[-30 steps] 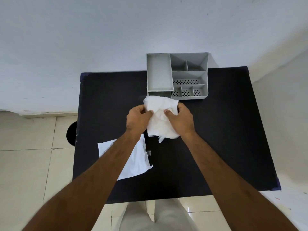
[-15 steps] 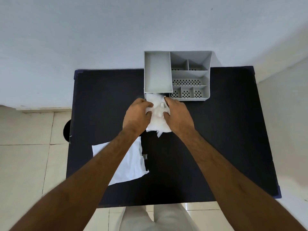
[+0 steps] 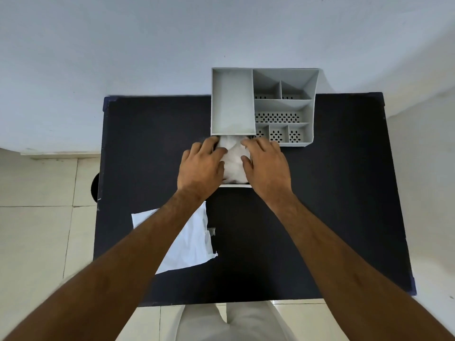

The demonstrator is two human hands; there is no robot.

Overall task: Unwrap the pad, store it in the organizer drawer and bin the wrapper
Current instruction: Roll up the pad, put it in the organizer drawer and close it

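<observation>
The white pad (image 3: 232,156) lies folded inside the pulled-out drawer (image 3: 235,185) at the front left of the grey organizer (image 3: 283,104). My left hand (image 3: 202,168) presses on the pad's left side and my right hand (image 3: 267,166) on its right side, fingers spread over it. Most of the drawer is hidden under my hands; only its white front edge shows. The flat white wrapper (image 3: 189,239) lies on the black table (image 3: 320,217) near the front left, partly under my left forearm.
The organizer stands at the table's back edge against a pale wall, with an open tall bin on the left and several perforated compartments on the right. A dark round object (image 3: 94,187) shows on the tiled floor just left of the table.
Both hands have carried the pad forward and down from above the table into the drawer. The pad is now more tucked and covered by the fingers. The wrapper has stayed put.
</observation>
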